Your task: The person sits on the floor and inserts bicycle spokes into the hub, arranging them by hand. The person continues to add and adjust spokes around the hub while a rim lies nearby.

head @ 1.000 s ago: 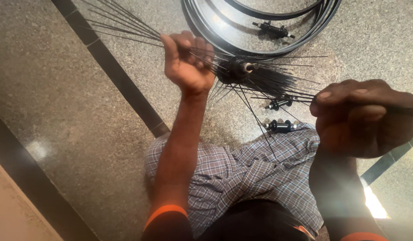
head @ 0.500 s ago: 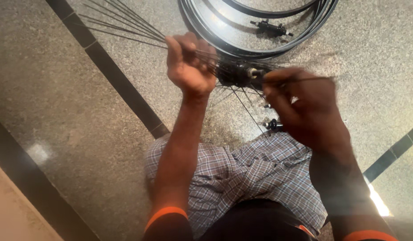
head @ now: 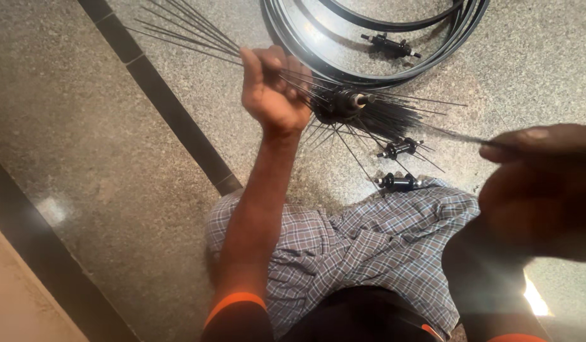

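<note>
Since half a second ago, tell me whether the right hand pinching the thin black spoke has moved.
Yes. The right hand has pulled rightward, away from the spoked black hub.

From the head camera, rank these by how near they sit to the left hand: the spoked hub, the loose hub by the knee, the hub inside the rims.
1. Spoked hub, just right of the left hand.
2. Hub inside the rims, upper right.
3. Loose hub by the knee, lower right; close to second.

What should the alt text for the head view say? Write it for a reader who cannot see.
The left hand grips a bundle of thin black spokes fanning from a black hub, while the blurred right hand pinches one spoke. Black rims and loose hubs lie on the speckled floor.
</note>
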